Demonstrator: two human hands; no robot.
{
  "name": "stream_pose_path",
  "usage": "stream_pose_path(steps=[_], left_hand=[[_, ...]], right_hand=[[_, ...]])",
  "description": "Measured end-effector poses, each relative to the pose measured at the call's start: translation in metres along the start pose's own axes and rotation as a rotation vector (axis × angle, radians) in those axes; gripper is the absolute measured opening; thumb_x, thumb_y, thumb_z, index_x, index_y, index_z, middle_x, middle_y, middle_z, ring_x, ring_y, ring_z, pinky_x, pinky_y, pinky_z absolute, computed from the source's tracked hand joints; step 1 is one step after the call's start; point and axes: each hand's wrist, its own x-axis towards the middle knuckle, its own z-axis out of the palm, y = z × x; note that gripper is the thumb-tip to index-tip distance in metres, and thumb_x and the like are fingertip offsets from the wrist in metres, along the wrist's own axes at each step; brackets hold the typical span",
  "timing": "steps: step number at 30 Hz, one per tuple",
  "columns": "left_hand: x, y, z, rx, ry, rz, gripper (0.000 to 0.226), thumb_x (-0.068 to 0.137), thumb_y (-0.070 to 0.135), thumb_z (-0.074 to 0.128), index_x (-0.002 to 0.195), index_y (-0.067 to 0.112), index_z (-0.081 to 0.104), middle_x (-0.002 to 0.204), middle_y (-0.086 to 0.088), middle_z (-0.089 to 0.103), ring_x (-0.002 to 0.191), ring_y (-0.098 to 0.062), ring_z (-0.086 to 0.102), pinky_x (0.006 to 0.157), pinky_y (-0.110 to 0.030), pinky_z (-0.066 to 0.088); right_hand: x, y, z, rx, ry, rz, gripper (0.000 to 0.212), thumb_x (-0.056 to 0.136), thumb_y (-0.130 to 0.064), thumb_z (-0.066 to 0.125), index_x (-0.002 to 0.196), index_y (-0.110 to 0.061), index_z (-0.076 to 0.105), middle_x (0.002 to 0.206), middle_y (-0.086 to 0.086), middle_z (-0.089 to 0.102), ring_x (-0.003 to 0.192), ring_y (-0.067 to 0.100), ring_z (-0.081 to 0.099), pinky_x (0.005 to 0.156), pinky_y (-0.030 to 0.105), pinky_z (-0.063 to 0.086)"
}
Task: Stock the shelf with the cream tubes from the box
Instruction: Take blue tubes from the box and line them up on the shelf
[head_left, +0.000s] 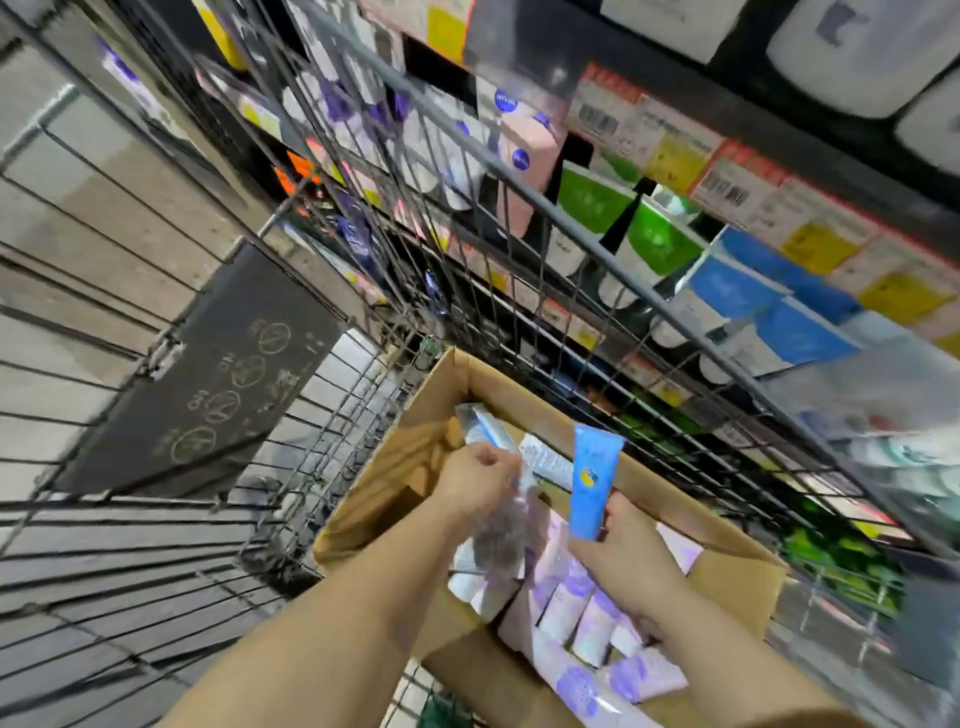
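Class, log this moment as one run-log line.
right hand: holds blue tube | left hand: grips clear wrapper | box: tubes remain | shelf: not yet stocked

A cardboard box (737, 571) sits lower centre inside a wire cage trolley (322, 415). Cream tubes (592, 618) lie in it. Store shelves (701, 171), apparently stocked, run behind at upper right.

Carrier: wire cart (322, 441), beside the shelf (727, 135).
On it: open cardboard box (374, 499), inside the cart's right corner.
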Motion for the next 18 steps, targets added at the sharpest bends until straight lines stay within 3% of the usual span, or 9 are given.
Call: stream_pose_path(steps=[2, 5, 7, 9, 11, 14, 18], left_hand=[[0.02, -0.009, 0.015, 0.168, 0.144, -0.012, 0.029, 0.083, 0.028, 0.072, 0.065, 0.017, 0.052, 0.066, -0.004, 0.06, 0.064, -0.021, 0.058, 0.062, -0.03, 0.047], [0.028, -0.016, 0.033, 0.376, 0.168, -0.039, 0.042, 0.067, 0.051, 0.07, 0.078, 0.012, 0.06, 0.077, -0.006, 0.068, 0.072, -0.025, 0.066, 0.065, -0.028, 0.052], [0.03, -0.014, 0.042, 0.384, 0.189, -0.063, 0.055, 0.057, 0.058, 0.066, 0.085, 0.011, 0.065, 0.08, -0.007, 0.071, 0.074, -0.027, 0.069, 0.068, -0.034, 0.058], [0.025, -0.007, 0.051, 0.367, 0.194, -0.041, 0.045, 0.067, 0.048, 0.071, 0.089, 0.009, 0.064, 0.081, -0.009, 0.07, 0.073, -0.027, 0.068, 0.068, -0.037, 0.059], [0.016, 0.001, 0.054, 0.224, 0.202, -0.029, 0.033, 0.075, 0.033, 0.075, 0.084, 0.009, 0.056, 0.072, -0.008, 0.062, 0.059, -0.024, 0.059, 0.056, -0.035, 0.055], [-0.005, 0.006, 0.042, 0.0, 0.097, -0.034, 0.037, 0.081, 0.017, 0.075, 0.07, 0.014, 0.04, 0.048, -0.001, 0.046, 0.032, -0.011, 0.039, 0.039, -0.02, 0.031], [-0.043, 0.008, 0.02, 0.044, -0.05, 0.052, 0.03, 0.079, 0.01, 0.077, 0.083, 0.008, 0.047, 0.053, 0.001, 0.048, 0.029, 0.0, 0.04, 0.032, -0.015, 0.031]], right_hand=[[0.001, 0.019, -0.004, -0.012, -0.005, 0.071, 0.019, 0.077, -0.011, 0.064, 0.088, -0.019, 0.051, 0.078, -0.001, 0.058, 0.066, 0.013, 0.052, 0.056, 0.026, 0.039], [-0.001, 0.04, -0.008, -0.035, -0.01, 0.106, 0.021, 0.072, -0.02, 0.064, 0.09, -0.02, 0.052, 0.081, -0.001, 0.062, 0.068, 0.014, 0.056, 0.059, 0.03, 0.042], [-0.004, 0.046, -0.01, 0.015, -0.016, 0.109, 0.024, 0.07, -0.021, 0.065, 0.091, -0.019, 0.054, 0.082, -0.001, 0.063, 0.069, 0.013, 0.057, 0.063, 0.032, 0.044], [-0.009, 0.047, -0.013, 0.041, -0.014, 0.12, 0.021, 0.074, -0.015, 0.067, 0.088, -0.018, 0.052, 0.078, -0.002, 0.059, 0.066, 0.011, 0.053, 0.06, 0.029, 0.041], [-0.012, 0.047, -0.016, 0.084, -0.003, 0.128, 0.022, 0.074, -0.013, 0.067, 0.089, -0.019, 0.052, 0.077, -0.001, 0.058, 0.065, 0.012, 0.052, 0.06, 0.029, 0.041], [-0.02, 0.035, -0.02, 0.131, 0.002, 0.122, 0.023, 0.075, -0.009, 0.065, 0.092, -0.02, 0.054, 0.085, 0.003, 0.064, 0.068, 0.016, 0.056, 0.065, 0.031, 0.044], [-0.039, 0.007, -0.027, 0.156, 0.0, 0.071, 0.021, 0.078, -0.011, 0.066, 0.092, -0.022, 0.055, 0.086, 0.001, 0.064, 0.066, 0.014, 0.055, 0.055, 0.026, 0.04]])
